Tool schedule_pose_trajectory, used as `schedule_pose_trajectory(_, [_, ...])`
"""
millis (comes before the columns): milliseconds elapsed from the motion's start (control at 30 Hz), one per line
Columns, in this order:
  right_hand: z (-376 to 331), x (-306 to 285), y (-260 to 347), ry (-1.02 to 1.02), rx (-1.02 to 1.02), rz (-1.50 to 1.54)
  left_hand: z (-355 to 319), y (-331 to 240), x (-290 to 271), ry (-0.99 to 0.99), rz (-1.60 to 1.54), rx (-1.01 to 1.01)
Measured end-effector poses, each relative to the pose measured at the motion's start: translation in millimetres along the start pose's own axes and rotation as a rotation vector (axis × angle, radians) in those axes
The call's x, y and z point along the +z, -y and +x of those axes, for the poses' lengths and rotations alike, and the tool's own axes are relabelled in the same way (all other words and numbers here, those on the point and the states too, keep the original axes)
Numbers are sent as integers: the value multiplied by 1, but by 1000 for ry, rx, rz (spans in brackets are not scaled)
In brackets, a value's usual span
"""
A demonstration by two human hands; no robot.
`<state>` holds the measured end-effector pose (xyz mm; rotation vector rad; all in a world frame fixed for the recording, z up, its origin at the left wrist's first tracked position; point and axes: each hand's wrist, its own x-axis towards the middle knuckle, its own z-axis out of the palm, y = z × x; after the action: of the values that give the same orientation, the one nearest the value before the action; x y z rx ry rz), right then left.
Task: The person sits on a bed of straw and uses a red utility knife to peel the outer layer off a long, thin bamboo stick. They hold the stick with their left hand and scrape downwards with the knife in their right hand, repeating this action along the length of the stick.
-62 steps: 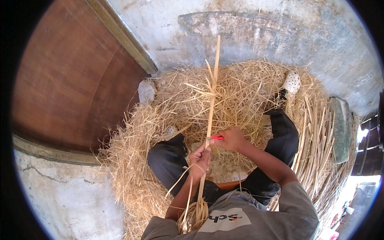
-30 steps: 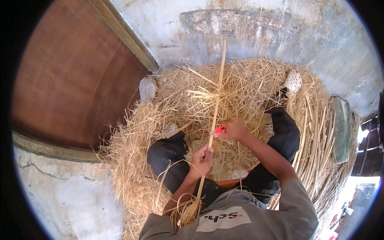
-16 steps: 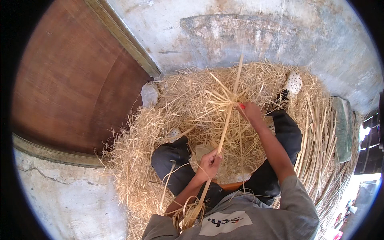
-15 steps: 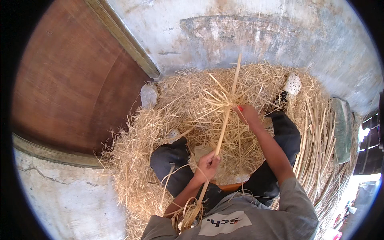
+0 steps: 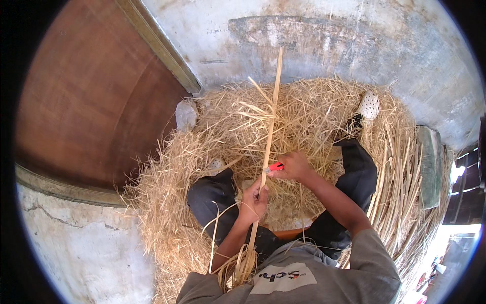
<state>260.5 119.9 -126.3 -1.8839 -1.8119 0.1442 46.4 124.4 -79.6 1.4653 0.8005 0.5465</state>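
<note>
Cane stalk point(image 5: 270, 126) gripped by left hand point(image 5: 254, 200), right hand point(image 5: 293, 166) pinching red cutter point(image 5: 276, 166), straw-strewn concrete floor point(image 5: 324, 45)

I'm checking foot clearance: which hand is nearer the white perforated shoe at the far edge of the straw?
Right. The right hand, holding a red knife against the long stalk, lies below-left of the white shoe. The left hand grips the stalk lower down, farther away.

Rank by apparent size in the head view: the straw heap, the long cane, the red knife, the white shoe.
1. straw heap
2. long cane
3. white shoe
4. red knife, partly hidden by the right hand, so its full size is unsure.
</note>
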Motion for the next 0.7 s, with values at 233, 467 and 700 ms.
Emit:
schedule_pose_trajectory(233, [13, -22, -29, 18, 377, 153, -13, -4, 0, 102, 23, -39])
schedule_pose_trajectory(467, [-1, -11, 1, -61, -140, 2, -15, 2, -6, 73, -17, -53])
schedule_pose_trajectory(700, [21, -20, -45, 139, 443, 16, -15, 11, -5, 128, -105, -99])
